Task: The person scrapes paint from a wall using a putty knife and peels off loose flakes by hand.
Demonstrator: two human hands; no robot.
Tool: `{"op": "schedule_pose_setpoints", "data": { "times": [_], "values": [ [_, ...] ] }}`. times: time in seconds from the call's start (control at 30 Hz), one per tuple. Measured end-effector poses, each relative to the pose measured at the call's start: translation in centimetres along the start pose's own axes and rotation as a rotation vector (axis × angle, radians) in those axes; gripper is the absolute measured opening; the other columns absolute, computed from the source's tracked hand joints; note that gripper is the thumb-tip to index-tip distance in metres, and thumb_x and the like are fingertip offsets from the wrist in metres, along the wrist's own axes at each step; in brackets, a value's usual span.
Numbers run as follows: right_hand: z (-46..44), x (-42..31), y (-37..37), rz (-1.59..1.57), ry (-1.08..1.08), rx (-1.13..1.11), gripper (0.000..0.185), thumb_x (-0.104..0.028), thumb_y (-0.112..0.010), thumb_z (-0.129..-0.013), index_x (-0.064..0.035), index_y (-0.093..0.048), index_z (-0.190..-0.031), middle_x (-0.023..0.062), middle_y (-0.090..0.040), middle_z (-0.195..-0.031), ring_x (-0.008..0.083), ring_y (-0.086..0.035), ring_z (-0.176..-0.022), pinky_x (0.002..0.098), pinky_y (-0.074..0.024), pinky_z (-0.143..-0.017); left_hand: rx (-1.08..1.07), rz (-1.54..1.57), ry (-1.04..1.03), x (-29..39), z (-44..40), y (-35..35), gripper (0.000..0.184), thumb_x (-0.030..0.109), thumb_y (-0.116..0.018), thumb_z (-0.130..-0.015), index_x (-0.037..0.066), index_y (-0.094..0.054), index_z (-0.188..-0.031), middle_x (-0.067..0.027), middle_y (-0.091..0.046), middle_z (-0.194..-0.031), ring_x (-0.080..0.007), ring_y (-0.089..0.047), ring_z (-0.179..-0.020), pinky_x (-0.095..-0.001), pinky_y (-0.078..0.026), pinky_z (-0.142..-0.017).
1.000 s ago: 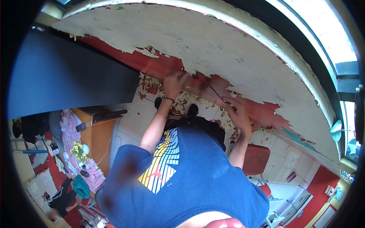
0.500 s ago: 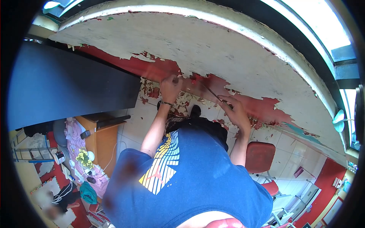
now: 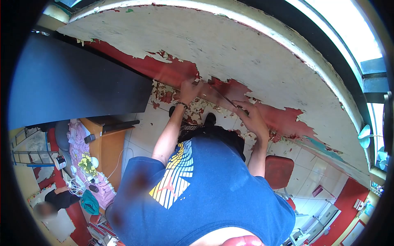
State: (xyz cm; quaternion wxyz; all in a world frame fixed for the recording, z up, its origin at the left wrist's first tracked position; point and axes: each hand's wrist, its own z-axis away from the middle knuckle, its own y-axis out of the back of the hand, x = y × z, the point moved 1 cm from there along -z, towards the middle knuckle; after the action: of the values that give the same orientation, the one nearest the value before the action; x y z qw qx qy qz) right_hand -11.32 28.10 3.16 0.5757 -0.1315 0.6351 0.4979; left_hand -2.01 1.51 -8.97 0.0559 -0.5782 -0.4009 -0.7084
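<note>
In the head view the wall (image 3: 184,41) in front of me has a pale coat with ragged edges over a red layer (image 3: 147,67). My right hand (image 3: 255,121) is closed around a thin, long tool (image 3: 223,97), a scraper or knife by its shape. Its narrow dark shaft points up and left, and the tip lies at the red part of the wall. Close to that tip, my left hand (image 3: 191,91) has its fingers curled together against the ragged edge of the pale coat. What sits between those fingers is too small to make out.
Paint flakes (image 3: 167,96) litter the tiled floor around my shoes. A large dark panel (image 3: 78,82) stands at left, near a wooden desk (image 3: 108,149). A red chair (image 3: 279,171) is at right. Another person (image 3: 61,203) is at the far lower left.
My left hand has shifted slightly right and up along the coat's edge, closer to the tool's tip. The right hand keeps its grip on the tool. The person at lower left has moved.
</note>
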Motion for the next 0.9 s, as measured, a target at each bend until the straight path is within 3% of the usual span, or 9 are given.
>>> {"op": "schedule_pose_setpoints", "data": {
  "times": [0.1,0.17,0.3,0.5,0.63,0.73,0.8,0.9],
  "values": [
    [0.5,-0.6,0.4,0.04,-0.016,-0.027,0.034,-0.021,-0.061,-0.094,0.0,-0.064,-0.12,0.0171,-0.067,-0.114,0.0246,-0.063,-0.103,0.0342,-0.0468,-0.09,0.087,-0.146,-0.054,-0.7,-0.1,-0.8,0.039,0.033,-0.07,-0.082,-0.006,-0.068,-0.086,-0.021,-0.067,-0.071,-0.0328,-0.066,-0.063,-0.0405,-0.051,-0.062],
    [0.9,-0.2,0.5,0.013,-0.034,-0.019,0.034,-0.021,-0.061,-0.094,0.0006,-0.064,-0.12,0.0174,-0.067,-0.114,0.0247,-0.063,-0.103,0.0342,-0.047,-0.09,0.14,-0.144,-0.03,-0.5,0.5,-0.7,0.038,0.034,-0.069,-0.079,-0.004,-0.068,-0.082,-0.0213,-0.065,-0.07,-0.0385,-0.064,-0.064,-0.0444,-0.051,-0.063],
    [1.6,0.5,0.9,-0.032,-0.143,0.01,0.035,-0.02,-0.06,-0.094,0.0019,-0.064,-0.12,0.0184,-0.066,-0.115,0.0246,-0.063,-0.104,0.0339,-0.0477,-0.09,0.165,-0.274,-0.104,0.0,0.5,-0.4,0.038,0.035,-0.068,-0.079,-0.004,-0.068,-0.079,-0.0196,-0.066,-0.07,-0.0374,-0.065,-0.067,-0.0445,-0.051,-0.064],
    [1.2,-0.1,1.2,-0.027,-0.185,0.004,0.035,-0.021,-0.061,-0.094,0.0015,-0.064,-0.12,0.0179,-0.067,-0.116,0.0243,-0.063,-0.101,0.0339,-0.0486,-0.089,-0.068,-0.179,0.075,-2.3,-0.8,-0.5,0.041,0.036,-0.067,-0.081,-0.005,-0.069,-0.085,-0.0233,-0.067,-0.076,-0.0371,-0.066,-0.073,-0.0432,-0.052,-0.068],
    [0.1,-0.1,0.7,0.026,-0.084,-0.018,0.035,-0.022,-0.061,-0.094,0.0002,-0.064,-0.121,0.0174,-0.067,-0.116,0.0241,-0.063,-0.1,0.0341,-0.0486,-0.087,-0.155,-0.053,-0.012,-2.0,-0.7,0.3,0.042,0.035,-0.067,-0.083,-0.006,-0.068,-0.087,-0.0254,-0.065,-0.076,-0.0391,-0.065,-0.073,-0.042,-0.051,-0.066],
    [-0.3,-0.5,0.3,-0.05,-0.205,-0.076,0.035,-0.022,-0.061,-0.093,-0.0008,-0.064,-0.121,0.017,-0.066,-0.115,0.0239,-0.063,-0.099,0.0344,-0.0485,-0.086,-0.149,-0.058,-0.035,-3.7,-1.0,-0.7,0.041,0.035,-0.067,-0.085,-0.006,-0.067,-0.082,-0.0253,-0.063,-0.074,-0.0395,-0.064,-0.071,-0.0427,-0.049,-0.064],
    [-0.5,-0.1,-0.2,-0.012,-0.004,-0.01,0.035,-0.02,-0.062,-0.091,-0.0011,-0.063,-0.12,0.0177,-0.065,-0.103,0.0264,-0.062,-0.079,0.0348,-0.0497,-0.075,-0.137,-0.053,-0.04,-4.5,-0.9,-1.1,0.041,0.034,-0.067,-0.085,-0.006,-0.066,-0.08,-0.0251,-0.063,-0.072,-0.0397,-0.063,-0.07,-0.0436,-0.048,-0.063],
    [-0.2,0.0,-0.4,-0.008,-0.019,0.002,0.035,-0.02,-0.062,-0.091,-0.0007,-0.064,-0.12,0.018,-0.065,-0.102,0.0269,-0.063,-0.083,0.0352,-0.0492,-0.078,-0.068,-0.084,-0.12,-3.1,-0.5,-0.4,0.039,0.034,-0.067,-0.085,-0.004,-0.064,-0.076,-0.0233,-0.061,-0.07,-0.0401,-0.062,-0.068,-0.0449,-0.047,-0.062]
  ]
}}
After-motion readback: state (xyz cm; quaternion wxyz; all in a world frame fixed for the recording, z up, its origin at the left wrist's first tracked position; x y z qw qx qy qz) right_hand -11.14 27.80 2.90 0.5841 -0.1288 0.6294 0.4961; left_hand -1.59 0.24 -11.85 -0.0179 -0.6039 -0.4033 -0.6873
